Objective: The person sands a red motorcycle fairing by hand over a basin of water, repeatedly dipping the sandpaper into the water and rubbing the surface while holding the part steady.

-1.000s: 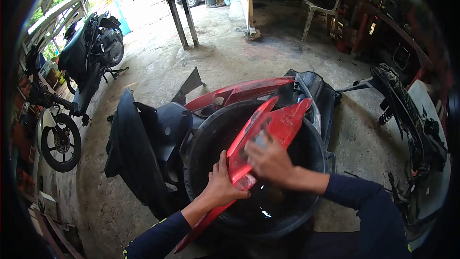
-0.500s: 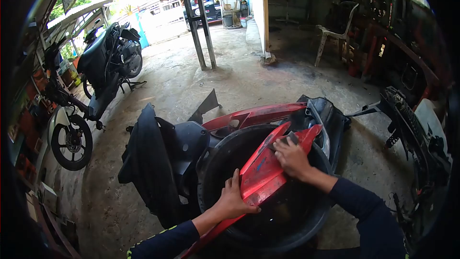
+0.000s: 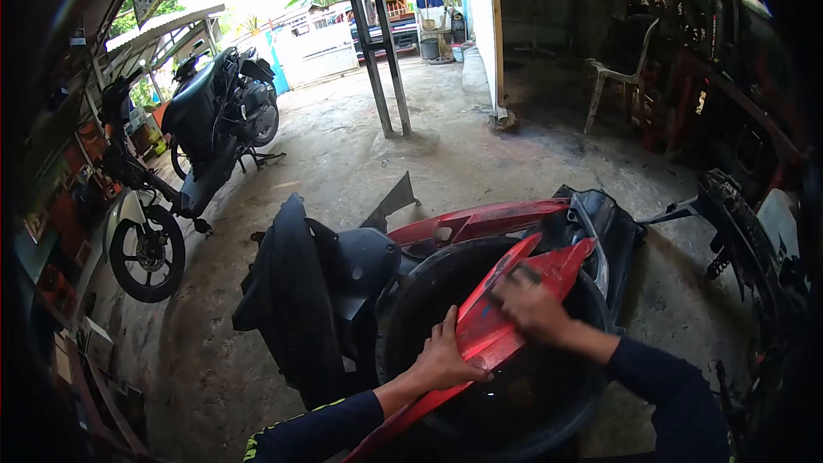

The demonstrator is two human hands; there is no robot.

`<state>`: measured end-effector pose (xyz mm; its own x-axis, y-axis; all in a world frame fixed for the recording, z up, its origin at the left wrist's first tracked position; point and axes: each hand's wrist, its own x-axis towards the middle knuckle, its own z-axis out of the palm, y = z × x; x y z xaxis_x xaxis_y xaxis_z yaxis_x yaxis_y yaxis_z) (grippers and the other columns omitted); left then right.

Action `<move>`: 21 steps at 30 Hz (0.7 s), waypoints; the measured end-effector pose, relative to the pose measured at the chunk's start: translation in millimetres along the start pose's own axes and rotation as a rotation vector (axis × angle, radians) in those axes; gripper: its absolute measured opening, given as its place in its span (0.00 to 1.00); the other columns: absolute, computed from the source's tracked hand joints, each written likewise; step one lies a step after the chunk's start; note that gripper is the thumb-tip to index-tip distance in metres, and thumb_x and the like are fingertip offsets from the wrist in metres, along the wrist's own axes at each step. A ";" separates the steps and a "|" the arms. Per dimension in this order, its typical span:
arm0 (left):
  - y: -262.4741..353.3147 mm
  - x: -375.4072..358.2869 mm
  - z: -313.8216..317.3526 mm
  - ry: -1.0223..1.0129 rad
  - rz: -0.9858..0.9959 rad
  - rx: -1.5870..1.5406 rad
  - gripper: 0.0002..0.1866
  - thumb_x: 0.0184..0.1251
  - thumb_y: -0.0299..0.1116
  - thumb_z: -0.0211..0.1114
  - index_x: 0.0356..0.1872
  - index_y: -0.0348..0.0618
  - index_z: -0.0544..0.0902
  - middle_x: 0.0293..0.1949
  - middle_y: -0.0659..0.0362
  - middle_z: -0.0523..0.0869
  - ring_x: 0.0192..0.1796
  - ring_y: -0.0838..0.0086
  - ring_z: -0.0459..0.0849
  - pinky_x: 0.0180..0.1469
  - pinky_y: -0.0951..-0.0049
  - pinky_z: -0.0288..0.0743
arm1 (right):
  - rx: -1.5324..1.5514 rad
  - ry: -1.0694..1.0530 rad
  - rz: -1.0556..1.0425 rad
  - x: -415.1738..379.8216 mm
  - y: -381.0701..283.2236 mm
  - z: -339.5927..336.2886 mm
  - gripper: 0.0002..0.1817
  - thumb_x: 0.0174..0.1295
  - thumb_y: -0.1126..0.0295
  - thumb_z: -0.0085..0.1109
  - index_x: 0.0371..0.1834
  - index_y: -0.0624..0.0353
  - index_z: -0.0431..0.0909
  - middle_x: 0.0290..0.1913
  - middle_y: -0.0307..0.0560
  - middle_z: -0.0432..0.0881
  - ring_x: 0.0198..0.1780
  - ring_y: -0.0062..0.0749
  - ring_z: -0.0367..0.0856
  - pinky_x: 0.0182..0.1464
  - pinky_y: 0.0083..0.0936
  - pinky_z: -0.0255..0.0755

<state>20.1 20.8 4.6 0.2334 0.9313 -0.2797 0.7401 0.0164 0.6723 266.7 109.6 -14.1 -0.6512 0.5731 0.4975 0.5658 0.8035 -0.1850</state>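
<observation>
A red motorcycle body panel [image 3: 490,345] lies slanted over a round black tub [image 3: 549,429] that has dark liquid in it. My left hand [image 3: 443,357] grips the panel at its lower middle, thumb on the near edge and fingers over the far edge. Blurred by motion, my right hand [image 3: 533,307] presses a small dark pad [image 3: 525,274] on the panel's upper part. A blue mark shows between the two hands.
Black plastic fairings [image 3: 287,291] stand left of the tub. Behind it lie another red panel [image 3: 480,221] and a dark part [image 3: 604,227]. A motorcycle [image 3: 206,120] is at the left, a frame [image 3: 746,249] at the right, a chair [image 3: 621,73] farther back.
The view has shifted, so the scene sits farther right and slightly lower. My right hand has slid a little down along the panel with the pad. My left hand keeps its grip.
</observation>
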 end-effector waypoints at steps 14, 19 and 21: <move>2.7 1.7 -0.2 -0.016 -0.073 0.012 0.84 0.38 0.59 0.88 0.84 0.36 0.32 0.74 0.30 0.66 0.75 0.32 0.67 0.76 0.42 0.66 | -0.140 0.073 -0.084 1.7 -21.6 -2.3 0.20 0.70 0.68 0.55 0.62 0.61 0.81 0.62 0.58 0.83 0.58 0.64 0.83 0.75 0.63 0.62; 2.5 1.7 0.3 0.000 -0.039 -0.005 0.84 0.37 0.58 0.89 0.84 0.35 0.33 0.74 0.30 0.65 0.75 0.32 0.67 0.76 0.43 0.66 | -0.001 -0.203 0.233 0.3 34.8 -6.4 0.21 0.72 0.64 0.55 0.64 0.60 0.82 0.69 0.56 0.81 0.67 0.60 0.79 0.66 0.55 0.74; 1.7 0.0 1.8 -0.016 -0.050 0.000 0.84 0.37 0.58 0.89 0.84 0.34 0.33 0.74 0.30 0.65 0.76 0.32 0.66 0.77 0.43 0.65 | -0.091 0.025 0.149 -10.4 47.9 17.4 0.20 0.69 0.65 0.55 0.60 0.61 0.83 0.65 0.58 0.82 0.67 0.63 0.78 0.68 0.61 0.70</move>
<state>22.5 20.2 4.6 0.2059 0.9234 -0.3238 0.7512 0.0629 0.6571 291.7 144.9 -42.9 -0.5443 0.6800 0.4913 0.6994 0.6912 -0.1818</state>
